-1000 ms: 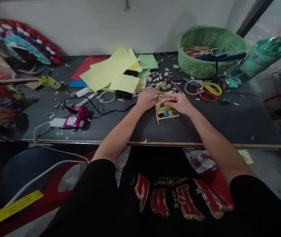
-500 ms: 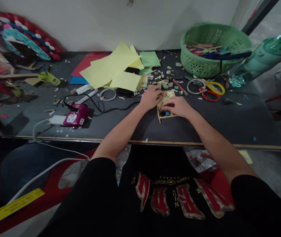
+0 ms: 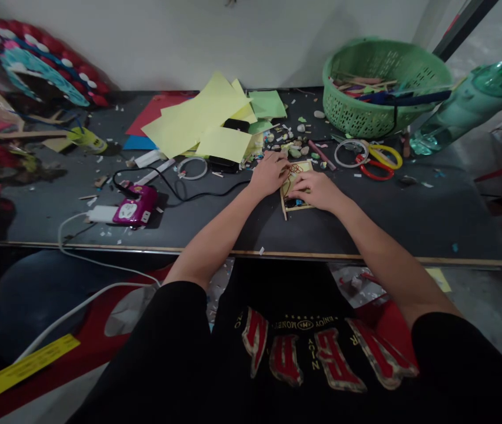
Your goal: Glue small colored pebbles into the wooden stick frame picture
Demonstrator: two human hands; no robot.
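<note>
A small yellow craft card (image 3: pixel 299 171) with a wooden stick frame, a brownish wire coil and coloured stones lies on the dark table (image 3: pixel 365 218). My left hand (image 3: pixel 269 172) rests with curled fingers on the card's left edge, touching the wire coil. My right hand (image 3: pixel 316 189) lies over the card's lower right part, fingers bent and pressing down on it. What the fingertips pinch, if anything, is too small to make out.
Yellow and green paper sheets (image 3: pixel 206 123) lie behind my left hand, beside loose pebbles (image 3: pixel 292 147). A green basket (image 3: pixel 383 88) of sticks stands back right, with scissors (image 3: pixel 376 162) and a green bottle (image 3: pixel 466 103) near it. A purple device (image 3: pixel 135 211) with cables sits left.
My right hand slid down over the lower part of the card, hiding most of the stones. The view shifted slightly; another person's hand at far left has gone from sight.
</note>
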